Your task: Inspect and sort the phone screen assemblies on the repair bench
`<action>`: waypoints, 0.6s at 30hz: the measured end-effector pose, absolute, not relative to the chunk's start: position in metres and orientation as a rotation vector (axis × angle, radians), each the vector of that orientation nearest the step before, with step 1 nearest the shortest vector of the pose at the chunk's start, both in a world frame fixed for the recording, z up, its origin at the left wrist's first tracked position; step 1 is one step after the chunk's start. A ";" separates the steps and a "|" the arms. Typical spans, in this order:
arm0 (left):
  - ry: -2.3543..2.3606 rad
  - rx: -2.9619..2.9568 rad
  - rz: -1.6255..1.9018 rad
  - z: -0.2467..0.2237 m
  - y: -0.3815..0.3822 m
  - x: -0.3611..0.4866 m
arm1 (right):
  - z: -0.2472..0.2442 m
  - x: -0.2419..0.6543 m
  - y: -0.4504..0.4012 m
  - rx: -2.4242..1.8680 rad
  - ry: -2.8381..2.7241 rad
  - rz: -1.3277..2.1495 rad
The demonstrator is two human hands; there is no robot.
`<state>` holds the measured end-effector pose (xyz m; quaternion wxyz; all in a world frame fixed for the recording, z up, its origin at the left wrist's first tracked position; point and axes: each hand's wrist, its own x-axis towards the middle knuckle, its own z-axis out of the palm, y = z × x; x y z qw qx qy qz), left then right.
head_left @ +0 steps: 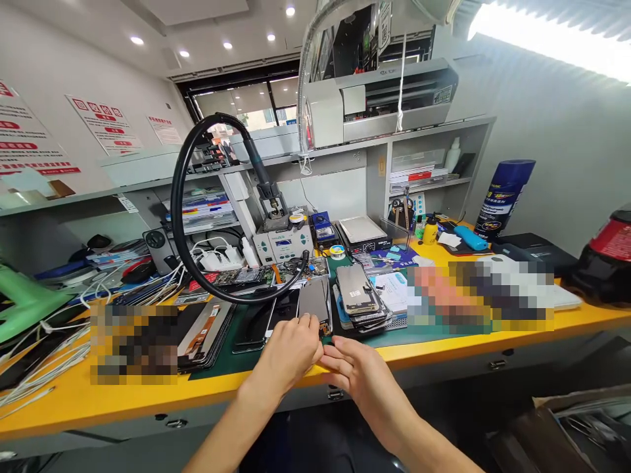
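Note:
My left hand point(294, 341) is closed, its fingers curled over the lower end of a dark phone screen point(314, 299) on the green mat point(224, 348). A small flex and gold parts point(324, 328) show at the screen's lower right corner. My right hand point(362, 371) reaches in from the right, fingers stretched and slightly apart, its tips close to my left hand and that corner. Whether those tips touch the screen is hard to see. To the left lies another black phone screen point(251, 323). A stack of phone screens point(355, 292) stands just right of the hands.
A black gooseneck hose point(178, 217) arches over the mat from a grey station point(284, 243). More screens point(210, 335) lie left, beside white cables point(69, 348). Right are blurred items, a blue spray can point(505, 197) and a dark bottle point(608, 256). The yellow table edge point(424, 351) runs before me.

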<state>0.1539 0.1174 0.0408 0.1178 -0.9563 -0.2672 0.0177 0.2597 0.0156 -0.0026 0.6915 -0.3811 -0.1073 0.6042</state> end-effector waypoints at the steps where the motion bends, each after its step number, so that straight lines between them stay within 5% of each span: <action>1: -0.783 -2.796 0.054 0.042 0.117 0.152 | -0.002 0.258 0.020 -0.830 -0.238 1.338; 13: -0.787 -2.865 -0.087 0.032 0.103 0.129 | -0.010 0.243 0.051 -0.942 -0.294 1.415; 18: -0.999 -3.026 -0.425 0.036 0.087 0.100 | -0.015 0.243 0.044 -1.022 -0.403 1.355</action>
